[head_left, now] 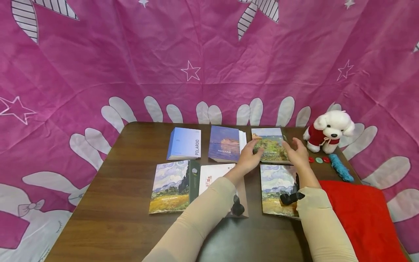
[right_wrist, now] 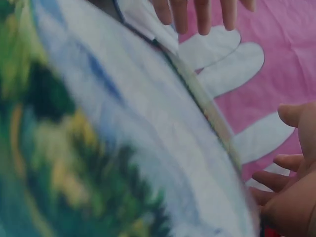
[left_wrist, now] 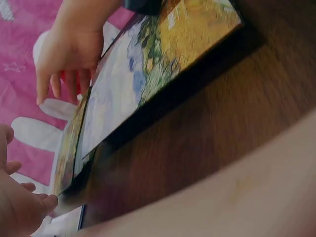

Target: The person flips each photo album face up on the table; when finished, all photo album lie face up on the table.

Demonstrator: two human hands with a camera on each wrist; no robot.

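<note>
My left hand (head_left: 250, 159) is at the left edge of a photo album with a garden-and-sea cover (head_left: 271, 145) in the back row, its fingers loosely spread. Across from it, my right hand (head_left: 298, 155) hovers by the album's right edge, thumb apart from the fingers. In the left wrist view, the left fingertips (left_wrist: 49, 201) come right up to the album's side. Neither hand is curled round anything. A wheat-field photo album (head_left: 278, 185) lies in front, below the right forearm. A purple seascape album (head_left: 225, 142) lies left of the left hand.
A blue Polaroid album (head_left: 184, 142), another wheat-field album (head_left: 170, 185) and a white-covered album (head_left: 209, 176) lie to the left. A white plush dog (head_left: 330, 129), small discs (head_left: 319, 160), blue yarn (head_left: 341, 167) and red cloth (head_left: 360, 218) occupy the right side. A pink curtain (head_left: 163, 54) hangs behind.
</note>
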